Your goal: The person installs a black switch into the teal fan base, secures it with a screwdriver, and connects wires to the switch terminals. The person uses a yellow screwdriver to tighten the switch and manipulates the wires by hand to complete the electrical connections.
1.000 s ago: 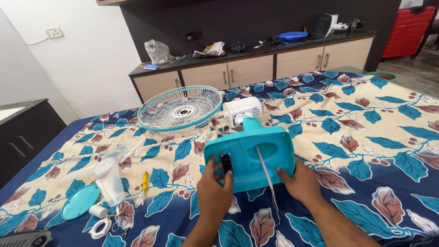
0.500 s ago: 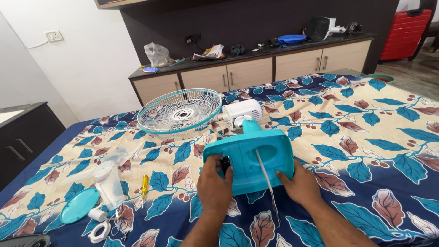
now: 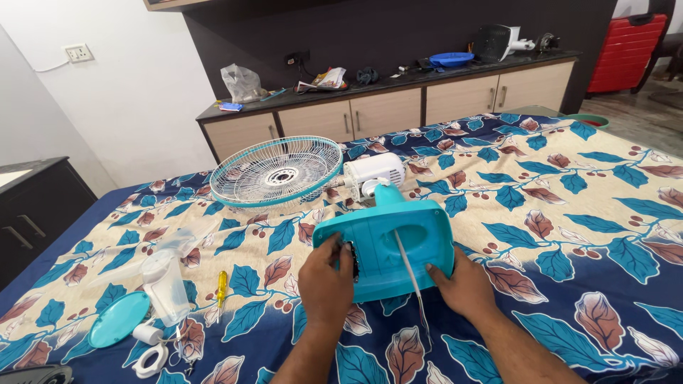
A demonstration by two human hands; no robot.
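A turquoise fan base (image 3: 388,245) lies tipped over on the leaf-patterned bedsheet (image 3: 569,213), its flat underside toward me. My left hand (image 3: 326,281) grips its left edge, fingers over a dark opening. Pressed against the lower right corner is my right hand (image 3: 462,288). A white cord (image 3: 413,281) runs down across the base toward me. The white motor housing (image 3: 370,174) sits just beyond the base, beside the white wire fan guard with a turquoise rim (image 3: 277,172).
To the left lie clear fan blades (image 3: 167,274), a yellow-handled screwdriver (image 3: 221,288), a turquoise round cap (image 3: 119,320) and small white parts (image 3: 149,348). A long cabinet (image 3: 398,107) with clutter stands behind the bed. A red suitcase (image 3: 619,46) is at the far right.
Both hands stay on the turquoise base. The base and hands have barely shifted; the view moved slightly.
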